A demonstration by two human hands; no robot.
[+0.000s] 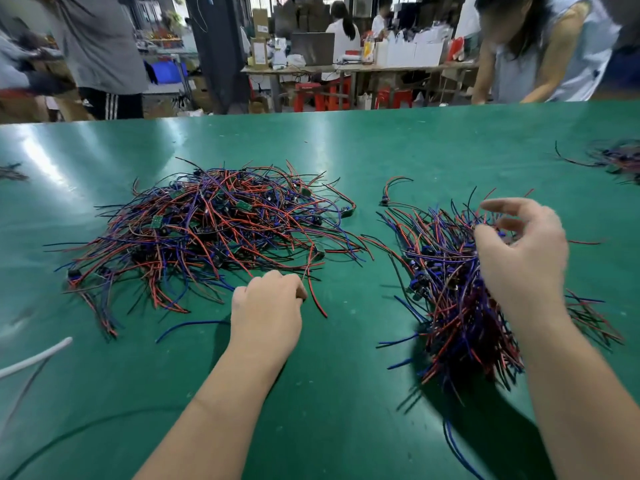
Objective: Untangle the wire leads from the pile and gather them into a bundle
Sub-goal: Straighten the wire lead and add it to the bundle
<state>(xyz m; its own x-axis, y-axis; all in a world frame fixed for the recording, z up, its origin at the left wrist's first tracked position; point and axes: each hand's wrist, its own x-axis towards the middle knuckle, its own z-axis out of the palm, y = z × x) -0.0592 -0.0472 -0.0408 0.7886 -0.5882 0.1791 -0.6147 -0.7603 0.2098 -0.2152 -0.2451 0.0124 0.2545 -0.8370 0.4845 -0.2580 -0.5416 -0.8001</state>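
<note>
A tangled pile of red, blue and black wire leads [221, 226] with small green circuit boards lies on the green table [346, 393], left of centre. My left hand [268, 306] sits at the pile's near edge, fingers curled, pinching a red lead [317, 301] that trails toward me. On the right, a gathered bundle of leads [453, 306] lies roughly aligned, ends fanning out. My right hand [523, 251] hovers over the bundle's far end, fingers loosely curved and touching the wires; whether it grips any is unclear.
A loose blue lead [183, 325] lies near my left forearm. A white cable [34, 358] crosses the left edge. Another wire heap [616, 161] sits at the far right, near a person leaning on the table. More people and benches stand beyond the far edge.
</note>
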